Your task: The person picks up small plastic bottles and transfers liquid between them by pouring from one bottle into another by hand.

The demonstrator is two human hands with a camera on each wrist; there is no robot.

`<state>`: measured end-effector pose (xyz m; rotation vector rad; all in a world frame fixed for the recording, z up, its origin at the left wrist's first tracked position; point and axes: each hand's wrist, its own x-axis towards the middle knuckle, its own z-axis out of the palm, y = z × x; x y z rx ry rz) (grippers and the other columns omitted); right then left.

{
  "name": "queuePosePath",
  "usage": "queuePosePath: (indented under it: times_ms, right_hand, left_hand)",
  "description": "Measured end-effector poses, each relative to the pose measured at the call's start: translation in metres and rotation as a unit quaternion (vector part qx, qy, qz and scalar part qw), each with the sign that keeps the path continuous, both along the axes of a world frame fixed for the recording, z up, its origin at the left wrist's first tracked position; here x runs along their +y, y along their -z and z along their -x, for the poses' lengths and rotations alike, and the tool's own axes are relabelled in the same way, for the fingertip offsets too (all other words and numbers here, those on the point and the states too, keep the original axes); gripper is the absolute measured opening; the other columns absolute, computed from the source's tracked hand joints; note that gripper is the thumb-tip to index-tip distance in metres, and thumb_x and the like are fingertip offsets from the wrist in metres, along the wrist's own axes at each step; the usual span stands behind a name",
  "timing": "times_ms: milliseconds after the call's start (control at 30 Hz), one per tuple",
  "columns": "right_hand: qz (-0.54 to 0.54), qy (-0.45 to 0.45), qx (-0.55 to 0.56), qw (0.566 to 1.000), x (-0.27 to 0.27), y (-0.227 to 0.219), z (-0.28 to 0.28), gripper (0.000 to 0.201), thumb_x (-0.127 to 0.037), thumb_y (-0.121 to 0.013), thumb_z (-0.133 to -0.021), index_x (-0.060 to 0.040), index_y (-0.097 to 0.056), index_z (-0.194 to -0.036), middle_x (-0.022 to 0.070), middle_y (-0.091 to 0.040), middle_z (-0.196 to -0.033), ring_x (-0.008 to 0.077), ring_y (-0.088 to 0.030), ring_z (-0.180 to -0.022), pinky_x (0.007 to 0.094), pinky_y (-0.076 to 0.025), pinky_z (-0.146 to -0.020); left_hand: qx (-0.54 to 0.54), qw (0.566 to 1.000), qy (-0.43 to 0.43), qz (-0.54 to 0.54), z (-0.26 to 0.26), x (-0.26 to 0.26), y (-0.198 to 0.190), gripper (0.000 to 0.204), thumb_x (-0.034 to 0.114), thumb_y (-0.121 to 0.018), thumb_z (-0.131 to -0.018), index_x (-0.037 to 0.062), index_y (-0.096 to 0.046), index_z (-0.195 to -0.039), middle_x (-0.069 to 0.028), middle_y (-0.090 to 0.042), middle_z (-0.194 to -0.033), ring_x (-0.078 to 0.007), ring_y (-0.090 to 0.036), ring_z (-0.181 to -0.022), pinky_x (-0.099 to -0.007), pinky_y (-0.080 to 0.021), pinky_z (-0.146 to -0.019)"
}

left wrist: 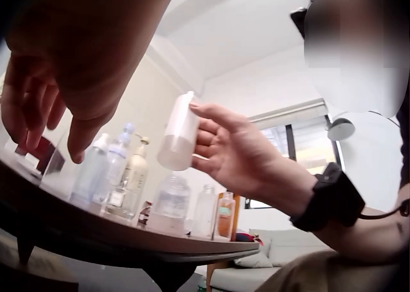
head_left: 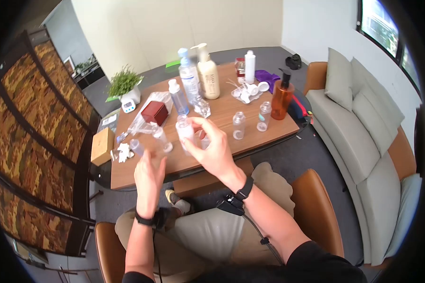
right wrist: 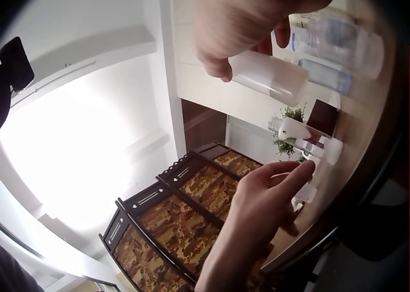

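Note:
My right hand [head_left: 215, 148] holds a translucent bottle [head_left: 184, 132] of pale liquid above the table, thumb on one side and fingers on the other. In the left wrist view the raised bottle [left wrist: 177, 135] has its liquid in the lower part. My left hand [head_left: 148, 177] hangs over the near left part of the table, fingers loosely bent, with nothing seen between thumb and fingers in the left wrist view. Near its fingertips stand a small clear bottle [head_left: 137, 147] and a clear bottle [head_left: 161, 139]; contact with them cannot be told.
Behind stand a blue bottle [head_left: 178, 98], a tall clear-blue bottle [head_left: 190, 80], a cream pump bottle [head_left: 208, 78] and a dark red box [head_left: 155, 113]. To the right are two empty-looking bottles [head_left: 239, 126] [head_left: 264, 117], an amber pump bottle [head_left: 282, 101] and white caps [head_left: 251, 89].

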<state>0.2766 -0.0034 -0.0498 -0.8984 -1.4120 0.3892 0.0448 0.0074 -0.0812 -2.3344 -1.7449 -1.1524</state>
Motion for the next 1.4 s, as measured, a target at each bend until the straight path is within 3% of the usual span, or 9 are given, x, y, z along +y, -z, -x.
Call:
queuePosePath:
  times_ms: [67,167,233,567,633,667,767,1100,1400]
  right_hand:
    - [-0.012,0.021,0.015,1.0,-0.003,-0.005,-0.003,0.048,-0.017,-0.088,-0.094,-0.0051,-0.071,-0.137,0.0127,-0.078,-0.118,0.0262,-0.076,-0.102,0.0399,-0.059,-0.086]
    - [-0.04,0.052,0.053,0.996,-0.005,-0.017,-0.014,0.048,-0.014,-0.088,-0.093,-0.0042,-0.071,-0.136,0.0126,-0.077,-0.116,0.0257,-0.076,-0.102,0.0398,-0.059,-0.087]
    - [-0.071,0.1,0.052,0.991,-0.007,-0.026,-0.031,0.046,-0.01,-0.087,-0.092,-0.0012,-0.071,-0.134,0.0128,-0.075,-0.112,0.0246,-0.074,-0.103,0.0391,-0.06,-0.09]
    - [-0.074,0.179,0.167,0.967,-0.021,-0.067,-0.138,0.045,-0.011,-0.086,-0.093,-0.0023,-0.073,-0.135,0.0097,-0.082,-0.118,0.0188,-0.074,-0.102,0.0365,-0.054,-0.088]
    - [-0.039,0.215,0.095,0.971,-0.03,-0.074,-0.148,0.045,-0.011,-0.086,-0.094,-0.0022,-0.073,-0.136,0.0117,-0.081,-0.119,0.0212,-0.074,-0.104,0.0364,-0.055,-0.09]
    - [-0.028,0.21,0.09,0.973,-0.031,-0.078,-0.153,0.046,-0.011,-0.086,-0.094,-0.0019,-0.073,-0.137,0.0126,-0.081,-0.121,0.0225,-0.074,-0.106,0.0369,-0.056,-0.089]
    - [0.0,0.199,0.103,0.975,-0.031,-0.081,-0.162,0.046,-0.012,-0.086,-0.094,-0.0012,-0.072,-0.137,0.0127,-0.081,-0.122,0.0226,-0.074,-0.106,0.038,-0.057,-0.09]
    - [0.0,0.17,0.119,0.978,-0.026,-0.045,-0.157,0.047,-0.011,-0.087,-0.095,-0.0003,-0.072,-0.138,0.0137,-0.08,-0.121,0.0216,-0.075,-0.105,0.0382,-0.059,-0.091]
    - [0.013,0.135,0.146,0.98,-0.027,-0.038,-0.162,0.048,-0.011,-0.087,-0.094,-0.0005,-0.071,-0.139,0.0119,-0.08,-0.123,0.0186,-0.074,-0.107,0.0374,-0.06,-0.093]
  left_hand:
    - [0.017,0.999,0.008,0.028,-0.013,-0.022,-0.018,0.031,0.021,-0.085,-0.098,-0.0013,-0.076,-0.119,-0.0223,-0.083,-0.112,-0.042,-0.081,-0.103,-0.0485,-0.062,-0.089]
    - [-0.059,0.99,0.085,0.094,-0.039,-0.042,-0.023,0.022,0.019,-0.084,-0.099,-0.003,-0.081,-0.102,-0.0147,-0.082,-0.086,-0.0194,-0.066,-0.062,-0.0362,-0.052,-0.062]
    - [-0.084,0.98,0.135,0.123,-0.066,-0.052,-0.028,0.025,0.021,-0.084,-0.099,-0.0021,-0.081,-0.107,-0.0137,-0.081,-0.085,-0.0165,-0.061,-0.06,-0.0356,-0.052,-0.061]
    - [-0.083,0.977,0.195,-0.023,-0.192,-0.029,-0.027,0.047,0.019,-0.086,-0.096,-0.0011,-0.07,-0.136,-0.0158,-0.081,-0.103,-0.0266,-0.063,-0.06,-0.0436,-0.056,-0.07]
    - [-0.093,0.981,0.166,-0.034,-0.204,-0.021,-0.032,0.05,0.018,-0.085,-0.097,-0.0029,-0.067,-0.138,-0.0223,-0.079,-0.122,-0.034,-0.074,-0.078,-0.0472,-0.059,-0.084]
    - [-0.093,0.982,0.165,-0.003,-0.208,-0.016,-0.033,0.056,0.02,-0.087,-0.096,-0.0058,-0.064,-0.14,-0.0275,-0.074,-0.136,-0.0398,-0.078,-0.107,-0.0482,-0.06,-0.097]
    - [-0.126,0.977,0.162,0.053,-0.22,-0.002,-0.023,0.063,0.023,-0.088,-0.096,-0.0088,-0.06,-0.143,-0.0304,-0.074,-0.136,-0.0451,-0.074,-0.126,-0.0486,-0.059,-0.104]
    - [-0.116,0.979,0.15,0.074,-0.236,0.017,-0.01,0.052,0.019,-0.089,-0.095,-0.0103,-0.061,-0.128,-0.0341,-0.078,-0.111,-0.0518,-0.077,-0.107,-0.0545,-0.062,-0.091]
    - [-0.138,0.975,0.159,0.064,-0.213,-0.012,-0.051,0.04,0.022,-0.086,-0.096,-0.0015,-0.068,-0.123,-0.0227,-0.081,-0.109,-0.0424,-0.08,-0.105,-0.0481,-0.062,-0.093]
